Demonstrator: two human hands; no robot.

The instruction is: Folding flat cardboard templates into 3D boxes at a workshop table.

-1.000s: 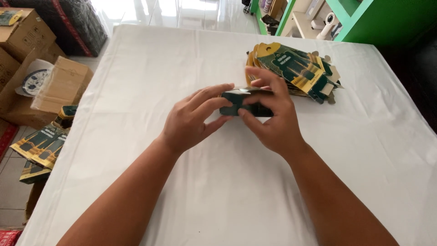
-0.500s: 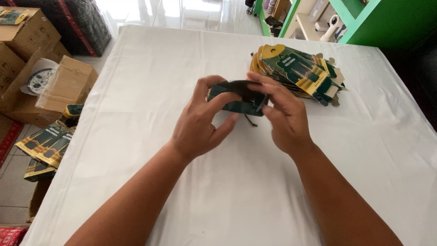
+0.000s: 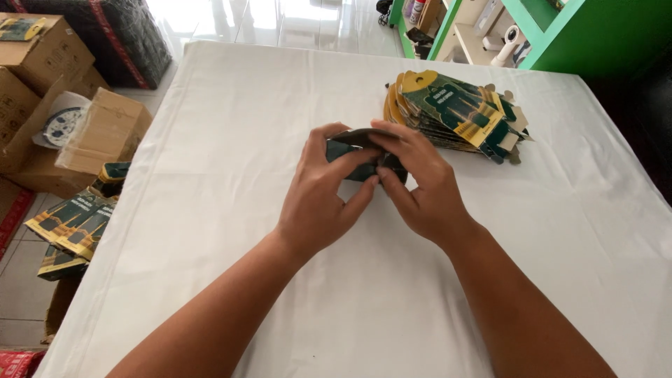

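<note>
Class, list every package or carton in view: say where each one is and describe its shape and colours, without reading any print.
Small carton: dark green, held by left hand and right hand.
Flat cartons: fanned pile on table, green and yellow.
Floor cartons: left of table, green and yellow.
Brown boxes: cardboard, far left.

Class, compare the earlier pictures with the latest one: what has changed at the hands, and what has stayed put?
Both hands keep hold of the small dark green box. The left hand first slid toward the box's left end; the right hand has now closed back in over the top. The stack of flat cartons and the white tablecloth stayed put.
</note>
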